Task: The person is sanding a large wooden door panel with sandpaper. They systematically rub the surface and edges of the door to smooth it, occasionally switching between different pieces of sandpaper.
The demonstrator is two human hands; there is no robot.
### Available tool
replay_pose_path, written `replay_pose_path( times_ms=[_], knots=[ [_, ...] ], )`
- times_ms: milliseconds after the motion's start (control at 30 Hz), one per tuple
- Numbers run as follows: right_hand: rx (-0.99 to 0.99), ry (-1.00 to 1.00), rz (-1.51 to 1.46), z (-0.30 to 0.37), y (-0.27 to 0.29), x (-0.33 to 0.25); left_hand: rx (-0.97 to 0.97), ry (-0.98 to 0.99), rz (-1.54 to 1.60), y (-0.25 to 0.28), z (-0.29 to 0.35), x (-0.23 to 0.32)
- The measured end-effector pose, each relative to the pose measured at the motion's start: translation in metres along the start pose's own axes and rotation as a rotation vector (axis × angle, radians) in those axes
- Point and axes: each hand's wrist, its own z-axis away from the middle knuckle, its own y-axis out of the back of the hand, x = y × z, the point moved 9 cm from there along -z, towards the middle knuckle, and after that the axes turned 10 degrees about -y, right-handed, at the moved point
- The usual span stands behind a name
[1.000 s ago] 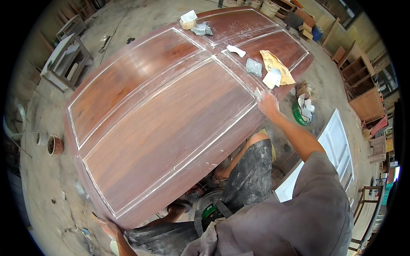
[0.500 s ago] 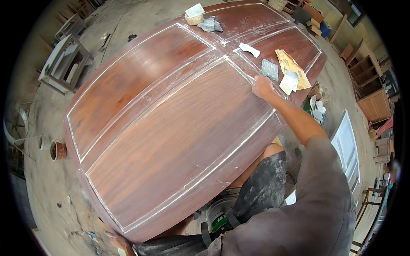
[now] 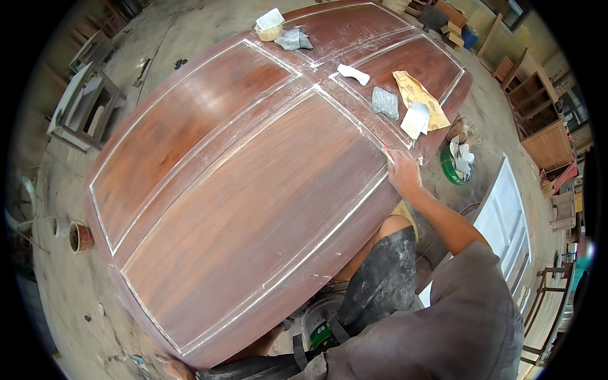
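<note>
A large reddish-brown wooden panelled door point(image 3: 240, 202) lies flat before me, with white powder along its grooves. At its near right part, my right hand point(image 3: 404, 174) is closed and pressed to the groove at the panel's corner. A small pale piece with a reddish tip shows at its fingers; its kind I cannot make out. My left hand point(image 3: 175, 367) is by the near left corner of the door, partly cut off by the picture's lower edge, its visible fingers stretched out. Beyond my right hand lie a yellowish sheet point(image 3: 413, 90), a white folded piece point(image 3: 415, 120) and a grey crumpled sheet point(image 3: 385, 102).
On the door's far part are a white pad point(image 3: 353, 74), a small tub point(image 3: 270, 31) and a grey sheet point(image 3: 293, 40). A green bucket point(image 3: 453, 171) with scraps stands right of the door. A white panelled door point(image 3: 505, 202) leans at right. Another bucket point(image 3: 80, 237) stands left.
My right hand has slid toward me along the groove, to the panel's near right corner. My left hand sits slightly lower in the picture. The whole view has shifted a little.
</note>
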Motion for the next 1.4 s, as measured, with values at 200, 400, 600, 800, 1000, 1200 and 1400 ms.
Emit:
replay_pose_path(
  times_ms=[200,400,600,800,1000,1200,1400],
  knots=[
    [-0.008,-0.151,0.036,-0.074,-0.048,-0.028,-0.034,0.044,-0.159,0.008,-0.001,-0.018],
    [0.04,-0.117,0.041,-0.225,-0.123,-0.088,0.081,0.047,-0.135,0.02,0.024,0.058],
    [-0.196,0.009,0.236,-0.199,-0.145,-0.199,0.074,0.156,-0.06,0.038,0.035,0.068],
    [-0.113,0.624,-0.202,-0.034,-0.136,-0.421,0.057,0.092,-0.026,0.014,0.029,0.071],
    [-0.164,0.418,-0.019,-0.149,-0.124,-0.258,0.087,0.016,-0.062,0.026,0.037,0.081],
    [-0.121,0.752,-0.49,-0.026,-0.13,-0.443,-0.052,0.222,-0.081,0.033,0.042,0.068],
    [-0.262,0.83,-0.634,0.09,-0.147,-0.653,-0.109,0.245,-0.062,0.028,0.041,0.099]
  ],
)
